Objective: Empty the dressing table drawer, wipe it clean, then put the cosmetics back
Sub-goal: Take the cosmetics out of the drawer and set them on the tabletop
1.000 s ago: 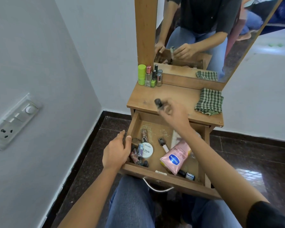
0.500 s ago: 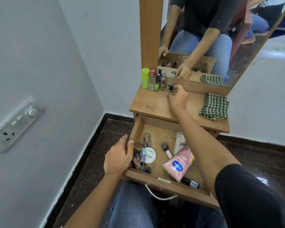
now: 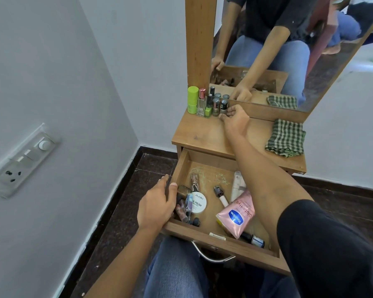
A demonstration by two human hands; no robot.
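Observation:
The wooden drawer (image 3: 220,244) is pulled out over my lap. In it lie a pink lotion tube (image 3: 237,216), a round white tub (image 3: 197,203), a white tube (image 3: 237,183), a small dark bottle (image 3: 253,239) and several small lip and nail items at the left. My left hand (image 3: 155,207) grips the drawer's left wall. My right hand (image 3: 235,121) rests on the table top (image 3: 202,134), fingers curled at the base of a grey-capped nail polish bottle (image 3: 224,104). That bottle stands at the right end of a row of bottles (image 3: 202,102).
A folded green checked cloth (image 3: 285,137) lies on the right of the table top. A mirror (image 3: 289,50) rises behind it in a wooden frame. A wall with a switch panel (image 3: 24,160) is close on the left. Dark tiled floor surrounds the table.
My right hand carried the grey-capped bottle from above the drawer to the back of the table top and set it beside the row. My left hand stayed on the drawer wall.

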